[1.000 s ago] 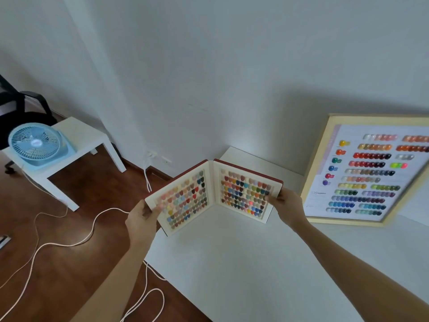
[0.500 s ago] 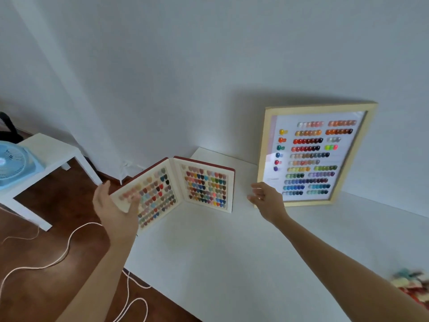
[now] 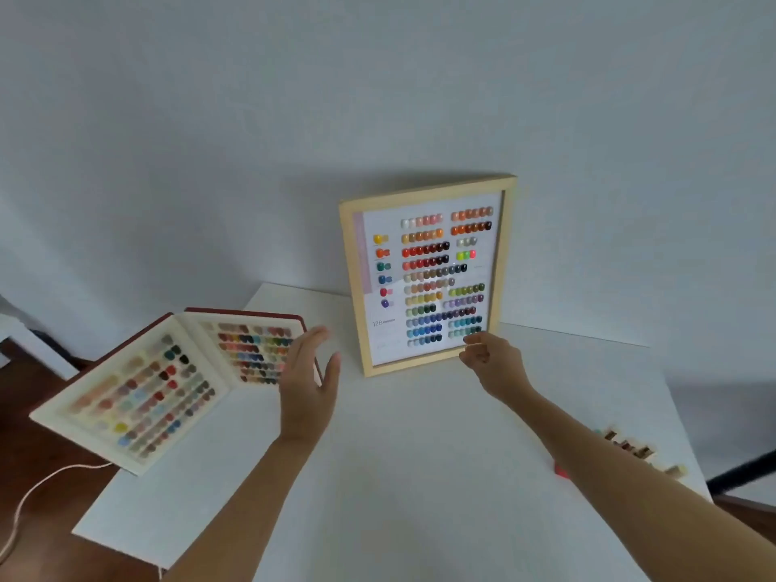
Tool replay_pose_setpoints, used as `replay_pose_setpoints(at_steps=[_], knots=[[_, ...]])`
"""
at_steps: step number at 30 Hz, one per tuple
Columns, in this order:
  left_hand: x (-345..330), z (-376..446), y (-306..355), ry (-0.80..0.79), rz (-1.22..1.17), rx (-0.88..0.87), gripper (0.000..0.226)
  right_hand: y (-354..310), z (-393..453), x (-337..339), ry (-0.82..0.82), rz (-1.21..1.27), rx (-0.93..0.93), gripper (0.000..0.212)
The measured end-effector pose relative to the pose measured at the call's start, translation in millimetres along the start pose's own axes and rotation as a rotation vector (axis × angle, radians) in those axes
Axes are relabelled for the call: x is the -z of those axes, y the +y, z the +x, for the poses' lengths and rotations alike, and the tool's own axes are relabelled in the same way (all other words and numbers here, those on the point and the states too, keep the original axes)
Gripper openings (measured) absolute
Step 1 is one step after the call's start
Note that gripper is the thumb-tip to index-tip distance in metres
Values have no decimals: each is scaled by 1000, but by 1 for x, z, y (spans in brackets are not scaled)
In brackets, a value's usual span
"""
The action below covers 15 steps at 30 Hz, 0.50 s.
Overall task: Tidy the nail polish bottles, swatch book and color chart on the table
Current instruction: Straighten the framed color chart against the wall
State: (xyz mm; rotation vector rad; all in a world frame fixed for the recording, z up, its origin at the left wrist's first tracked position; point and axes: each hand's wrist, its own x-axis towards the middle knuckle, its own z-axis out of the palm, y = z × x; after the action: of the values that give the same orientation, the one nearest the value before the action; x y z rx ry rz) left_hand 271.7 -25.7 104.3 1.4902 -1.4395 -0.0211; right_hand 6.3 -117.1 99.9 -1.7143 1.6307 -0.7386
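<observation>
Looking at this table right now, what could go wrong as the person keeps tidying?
1. The swatch book stands open with one cover past the edge of the table; a nudge from the left hand could tip it to the floor.
2. The framed color chart stands leaning against the wall; the right hand at its lower corner could make it slide or fall forward.
3. The nail polish bottles lie near the right forearm and could get swept off.

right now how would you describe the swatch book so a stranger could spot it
On the white table, look at the left corner, left of the framed color chart leaning on the wall. The swatch book stands open there, the only thing with dark red covers and two cream pages.
</observation>
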Motion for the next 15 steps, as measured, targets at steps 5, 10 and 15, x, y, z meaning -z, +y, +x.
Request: replay_pose_setpoints(at_steps=[5, 10, 15], knots=[[-54, 18, 6, -89, -71, 51, 37, 15, 15, 21, 69, -13, -71, 24], [-93, 52, -12, -89, -110, 233, 53, 19, 35, 30, 127, -16, -142, 23], [-119, 80, -34, -82, -119, 325, 47, 18, 71, 34, 153, -19, -185, 28]])
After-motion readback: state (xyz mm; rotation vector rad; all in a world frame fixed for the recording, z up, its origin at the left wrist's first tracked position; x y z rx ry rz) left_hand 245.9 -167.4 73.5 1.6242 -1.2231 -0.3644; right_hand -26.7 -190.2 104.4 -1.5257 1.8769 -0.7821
